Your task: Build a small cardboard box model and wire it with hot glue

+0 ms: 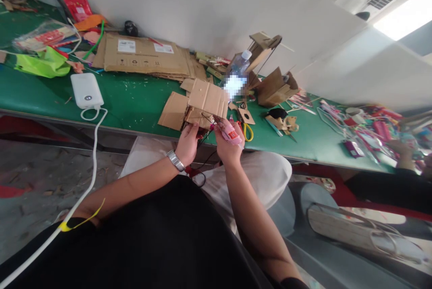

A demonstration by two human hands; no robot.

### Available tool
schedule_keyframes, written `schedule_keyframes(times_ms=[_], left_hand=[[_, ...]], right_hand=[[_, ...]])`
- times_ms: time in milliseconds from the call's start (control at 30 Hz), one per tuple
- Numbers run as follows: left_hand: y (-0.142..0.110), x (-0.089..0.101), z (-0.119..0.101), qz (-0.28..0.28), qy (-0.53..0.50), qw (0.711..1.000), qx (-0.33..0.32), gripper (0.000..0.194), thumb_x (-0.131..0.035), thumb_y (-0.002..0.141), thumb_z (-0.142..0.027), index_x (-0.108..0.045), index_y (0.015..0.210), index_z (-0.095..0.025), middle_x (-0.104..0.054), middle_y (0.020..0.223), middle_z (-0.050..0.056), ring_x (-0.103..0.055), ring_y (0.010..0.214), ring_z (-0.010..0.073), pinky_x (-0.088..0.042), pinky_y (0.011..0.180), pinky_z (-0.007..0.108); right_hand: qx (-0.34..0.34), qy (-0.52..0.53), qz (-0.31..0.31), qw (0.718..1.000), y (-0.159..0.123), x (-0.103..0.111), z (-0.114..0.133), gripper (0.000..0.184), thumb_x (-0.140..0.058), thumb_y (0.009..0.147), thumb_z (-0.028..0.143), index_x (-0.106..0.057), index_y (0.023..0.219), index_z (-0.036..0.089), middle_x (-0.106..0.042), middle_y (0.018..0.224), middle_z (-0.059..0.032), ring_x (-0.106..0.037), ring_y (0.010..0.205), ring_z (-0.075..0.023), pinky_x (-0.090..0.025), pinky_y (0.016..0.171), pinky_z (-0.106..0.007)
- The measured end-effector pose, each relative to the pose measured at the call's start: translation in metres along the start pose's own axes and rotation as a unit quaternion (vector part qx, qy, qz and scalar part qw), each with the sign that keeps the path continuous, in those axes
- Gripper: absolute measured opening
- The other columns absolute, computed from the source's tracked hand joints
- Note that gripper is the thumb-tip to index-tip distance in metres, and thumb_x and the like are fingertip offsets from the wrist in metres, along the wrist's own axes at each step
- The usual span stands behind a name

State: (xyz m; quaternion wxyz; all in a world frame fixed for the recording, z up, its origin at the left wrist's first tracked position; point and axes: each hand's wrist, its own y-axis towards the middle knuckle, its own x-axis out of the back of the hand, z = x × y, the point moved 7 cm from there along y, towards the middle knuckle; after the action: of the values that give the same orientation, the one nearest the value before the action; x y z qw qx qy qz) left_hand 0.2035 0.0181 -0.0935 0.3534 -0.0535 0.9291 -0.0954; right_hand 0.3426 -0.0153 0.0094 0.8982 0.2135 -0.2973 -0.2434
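Observation:
My left hand (187,142), with a metal watch on its wrist, grips the underside of a small cardboard model (206,102) held at the front edge of the green table (135,95). My right hand (229,142) holds a pink glue gun (229,132) whose tip points at the lower right of the cardboard model. Thin dark wires hang from the model between my two hands.
A white power bank (87,90) with a white cable lies at left. Flattened cardboard boxes (143,56), a water bottle (238,69), other cardboard models (275,88), yellow-handled scissors (248,131) and craft clutter cover the table. Another person's hand (401,151) works at far right.

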Motion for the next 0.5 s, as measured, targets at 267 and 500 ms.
schedule_keyframes(times_ms=[267, 500], left_hand=[[0.006, -0.009, -0.005, 0.018, -0.006, 1.000, 0.003, 0.036, -0.082, 0.086, -0.052, -0.075, 0.092, -0.018, -0.079, 0.095, 0.005, -0.068, 0.084, 0.0165, -0.048, 0.072, 0.027], [0.008, -0.011, -0.007, 0.002, 0.001, 1.000, 0.018, 0.035, -0.083, 0.085, -0.049, -0.075, 0.088, -0.015, -0.079, 0.091, 0.006, -0.073, 0.092, 0.0201, -0.054, 0.084, 0.030]], right_hand=[[-0.009, 0.001, 0.010, 1.000, -0.001, -0.003, 0.001, 0.022, -0.072, 0.087, 0.043, -0.066, 0.082, 0.022, -0.069, 0.078, -0.0044, -0.062, 0.072, -0.0196, -0.058, 0.076, -0.037], [-0.007, 0.016, 0.012, 1.000, -0.001, -0.004, -0.001, 0.022, -0.073, 0.088, 0.042, -0.067, 0.083, 0.022, -0.071, 0.079, -0.0041, -0.065, 0.072, -0.0191, -0.060, 0.077, -0.037]])
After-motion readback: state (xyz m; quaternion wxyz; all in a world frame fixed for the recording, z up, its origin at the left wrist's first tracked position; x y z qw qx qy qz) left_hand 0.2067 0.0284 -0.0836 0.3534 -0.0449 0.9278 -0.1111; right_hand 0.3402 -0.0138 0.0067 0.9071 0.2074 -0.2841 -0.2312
